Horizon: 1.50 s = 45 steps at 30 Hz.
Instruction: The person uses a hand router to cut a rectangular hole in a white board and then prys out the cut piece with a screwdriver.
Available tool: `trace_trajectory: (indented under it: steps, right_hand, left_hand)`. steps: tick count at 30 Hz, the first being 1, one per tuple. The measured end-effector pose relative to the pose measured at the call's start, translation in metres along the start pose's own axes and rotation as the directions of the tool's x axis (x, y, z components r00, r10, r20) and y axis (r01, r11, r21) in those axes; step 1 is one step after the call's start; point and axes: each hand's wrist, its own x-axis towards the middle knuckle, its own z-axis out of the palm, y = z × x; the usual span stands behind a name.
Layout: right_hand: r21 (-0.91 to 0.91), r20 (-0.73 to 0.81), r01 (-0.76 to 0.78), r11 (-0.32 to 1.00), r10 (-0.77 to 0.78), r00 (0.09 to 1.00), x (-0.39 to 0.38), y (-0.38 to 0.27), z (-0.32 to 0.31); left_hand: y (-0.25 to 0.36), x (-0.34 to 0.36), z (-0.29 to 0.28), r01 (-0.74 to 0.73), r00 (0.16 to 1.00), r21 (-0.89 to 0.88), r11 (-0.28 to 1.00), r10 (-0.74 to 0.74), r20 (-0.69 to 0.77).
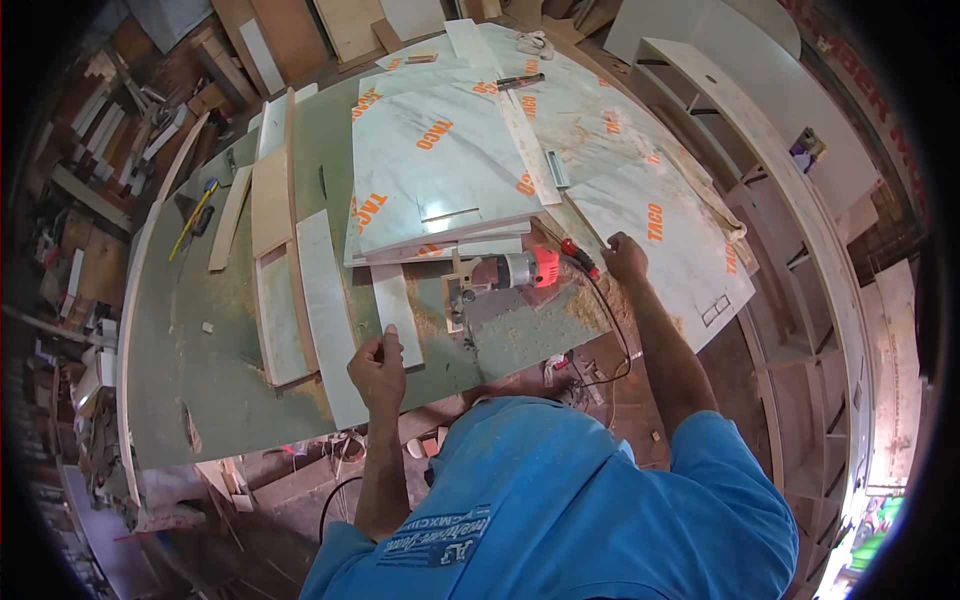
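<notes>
My left hand (376, 364) is curled over two narrow white boards (318, 275) lying lengthwise at the middle left of the bench; whether it holds one I cannot tell. My right hand (626, 258) has its fingers curled at the near left edge of a marble-look panel (678, 252) with orange print. Between my hands a red-and-silver power router (522, 268) lies on its side, its cord running down past the bench edge. A red-and-black handled item (582, 258) rests beside it. Just beyond the router sits a stack of similar panels (430, 165).
The green bench (175, 370) holds wooden strips (268, 200), a tape measure (188, 222), a dark tool (515, 82), a bundled white cloth (535, 44) and sawdust. Cabinet frames (760, 150) line the right side, offcuts (110, 130) the left.
</notes>
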Motion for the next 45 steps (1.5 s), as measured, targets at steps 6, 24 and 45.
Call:
trace_trajectory:
  steps: [6, 24, 45]
  right_hand:
    - [-0.129, 0.067, 0.276, 0.953, -0.269, 0.961, 0.025, 0.022, 0.026]
    - [0.275, 0.290, 0.408, 0.871, -0.480, 0.828, 0.010, 0.031, 0.014]
    - [0.389, 0.167, 0.249, 0.887, -0.333, 0.928, 0.015, 0.024, 0.028]
  left_hand:
    - [0.086, -0.027, 0.058, -0.077, 0.993, -0.191, 0.979, 0.059, -0.101]
    - [0.206, -0.115, 0.295, -0.398, 0.758, 0.083, 0.914, 0.277, 0.591]
    - [0.163, -0.098, 0.278, -0.428, 0.689, 0.049, 0.902, 0.291, 0.664]
